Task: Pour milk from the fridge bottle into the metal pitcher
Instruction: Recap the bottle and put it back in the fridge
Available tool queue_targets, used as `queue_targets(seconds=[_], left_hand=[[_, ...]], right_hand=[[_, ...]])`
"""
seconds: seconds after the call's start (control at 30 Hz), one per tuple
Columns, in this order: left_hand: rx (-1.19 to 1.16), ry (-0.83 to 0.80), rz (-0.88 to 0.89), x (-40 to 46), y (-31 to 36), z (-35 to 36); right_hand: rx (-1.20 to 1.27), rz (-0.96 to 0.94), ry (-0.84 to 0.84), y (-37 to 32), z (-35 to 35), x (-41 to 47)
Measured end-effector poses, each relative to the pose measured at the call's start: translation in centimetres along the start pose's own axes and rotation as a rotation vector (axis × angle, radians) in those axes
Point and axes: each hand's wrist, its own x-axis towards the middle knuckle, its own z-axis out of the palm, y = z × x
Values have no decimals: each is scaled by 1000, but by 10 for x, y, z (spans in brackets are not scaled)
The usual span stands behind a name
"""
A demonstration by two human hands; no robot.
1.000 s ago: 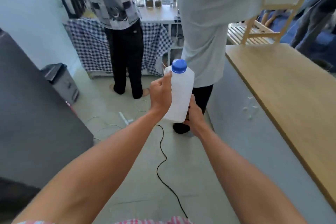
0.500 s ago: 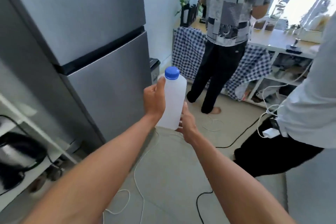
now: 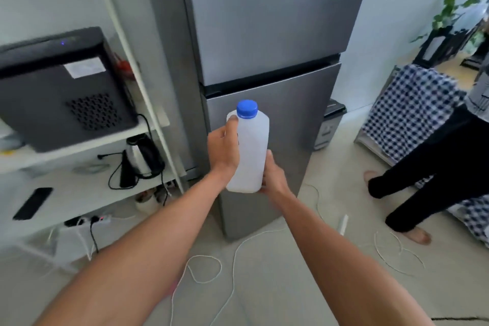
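Holding the bottle (image 3: 250, 151) upright in front of the fridge (image 3: 264, 34), you have both hands on it: your left hand (image 3: 223, 149) is wrapped round its left side, thumb up near the shoulder, and your right hand (image 3: 272, 176) is curled round the lower right edge and base. The bottle is white and translucent, its blue cap (image 3: 247, 108) on; the level of whatever is inside cannot be made out. It is carried in the air, level with the fridge's lower door, and touches nothing but your hands. Both fridge doors are shut. To the left stands a white shelf unit (image 3: 148, 92): a black appliance (image 3: 60, 90) with a vent grille sits on the upper shelf, a kettle (image 3: 144, 157) with its black cord on the shelf below, and a dark flat phone (image 3: 33, 202) lies further left on that shelf. A power strip (image 3: 88, 219) lies at the foot of the unit. White cables (image 3: 206, 270) loop across the pale floor (image 3: 277, 286) between you and the fridge. A small bin (image 3: 330, 124) stands just right of the fridge against the wall. Further right, a person in black trousers (image 3: 436, 169) stands barefoot beside a checked cloth (image 3: 407, 111) draped over a table, with a plant (image 3: 449, 13) above it. The walls are pale blue.
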Motion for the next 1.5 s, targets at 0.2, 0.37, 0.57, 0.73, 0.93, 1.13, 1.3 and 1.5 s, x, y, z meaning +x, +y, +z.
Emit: queue_targets(seconds=[0.2, 0.37, 0.57, 0.73, 0.93, 1.13, 1.3, 1.5], left_hand=[[-4, 202, -32, 5, 6, -18], [-19, 296, -27, 7, 5, -25], [-27, 326, -7, 10, 0, -35], [-26, 333, 32, 13, -5, -42], [-24, 343, 71, 17, -10, -54], [-29, 353, 92, 22, -7, -63], [-39, 336, 78, 23, -8, -67], [-37, 317, 75, 23, -8, -76]], right_hand=[[-95, 31, -162, -9, 21, 16], [-102, 26, -254, -12, 29, 19], [-311, -110, -189, -25, 24, 30], [-367, -562, 20, -113, 41, 54], [-660, -583, -54, -173, 82, 91], [-735, -414, -94, -181, 88, 100], [-733, -391, -72, -185, 90, 95], [-747, -417, 127, -172, 87, 89]])
